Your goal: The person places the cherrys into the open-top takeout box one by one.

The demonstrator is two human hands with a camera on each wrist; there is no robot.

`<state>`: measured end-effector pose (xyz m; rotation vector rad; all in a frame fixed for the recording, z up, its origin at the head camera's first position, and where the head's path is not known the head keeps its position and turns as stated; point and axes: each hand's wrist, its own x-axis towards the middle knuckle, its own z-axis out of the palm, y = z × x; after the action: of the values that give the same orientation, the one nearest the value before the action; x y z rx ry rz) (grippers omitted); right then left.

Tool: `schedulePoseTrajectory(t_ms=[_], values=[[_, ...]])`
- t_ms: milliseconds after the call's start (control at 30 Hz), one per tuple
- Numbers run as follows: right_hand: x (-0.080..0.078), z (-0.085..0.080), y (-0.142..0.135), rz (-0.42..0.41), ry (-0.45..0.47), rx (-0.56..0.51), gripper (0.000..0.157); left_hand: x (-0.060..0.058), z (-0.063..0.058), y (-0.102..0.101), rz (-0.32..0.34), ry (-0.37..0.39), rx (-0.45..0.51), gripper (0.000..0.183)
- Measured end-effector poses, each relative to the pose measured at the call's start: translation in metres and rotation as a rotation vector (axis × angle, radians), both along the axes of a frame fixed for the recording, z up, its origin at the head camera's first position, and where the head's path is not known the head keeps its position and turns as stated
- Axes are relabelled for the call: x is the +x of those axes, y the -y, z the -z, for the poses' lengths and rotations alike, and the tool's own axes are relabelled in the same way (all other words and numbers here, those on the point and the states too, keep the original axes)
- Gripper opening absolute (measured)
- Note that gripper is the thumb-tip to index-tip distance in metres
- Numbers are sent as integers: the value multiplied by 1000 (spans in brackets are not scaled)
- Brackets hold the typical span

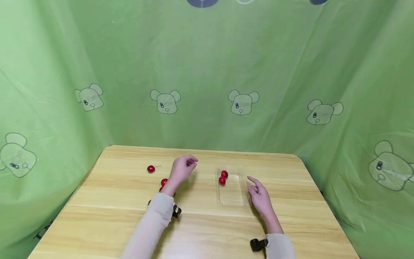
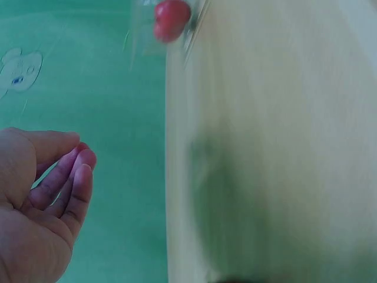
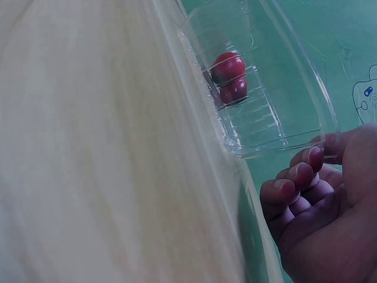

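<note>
Left hand [image 1: 182, 168] is raised above the table [image 1: 113, 223], between the loose cherries [image 1: 151, 168] and the clear tray [image 1: 233, 201]; its fingertips are pinched together, apparently on a cherry, though the blurred wrist view shows only a hint of red. Right hand [image 1: 260, 199] rests beside the tray's right edge, fingers loosely curled, holding nothing. Step looks like carrying a cherry over; next move calls for reaching right over the tray, where two cherries [image 1: 223, 177] already lie.

Pale beige long sleeves [image 1: 155, 216], black, seemingly camera-like wrist units [image 1: 176, 211]
</note>
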<state>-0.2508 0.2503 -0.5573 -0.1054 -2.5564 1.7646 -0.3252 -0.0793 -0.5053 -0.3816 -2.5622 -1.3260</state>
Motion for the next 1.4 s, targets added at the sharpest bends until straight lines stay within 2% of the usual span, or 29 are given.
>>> schedulePoseTrajectory(t_ms=[233, 400, 667, 933, 1133, 1300, 1400], values=[[-1, 1, 0, 0, -3, -8, 44, -8, -11, 39, -83, 21, -86, 16], [-1, 1, 1, 3, -5, -10, 44, -11, -15, 64, -94, 27, -131, 18], [-2, 2, 3, 1, -4, -8, 44, -15, -12, 94, -116, 53, -222, 24], [-1, 2, 3, 4, 2, -1, 44, -18, 1, 111, -127, 74, -315, 35], [1, 0, 1, 8, 1, 0, 45, -17, 8, 118, -128, 151, -360, 39], [2, -4, 2, 5, -3, -3, 46, -13, 9, 122, -142, 231, -373, 39], [2, -5, 2, -2, -8, -8, 46, -13, 9, 124, -151, 235, -405, 36]])
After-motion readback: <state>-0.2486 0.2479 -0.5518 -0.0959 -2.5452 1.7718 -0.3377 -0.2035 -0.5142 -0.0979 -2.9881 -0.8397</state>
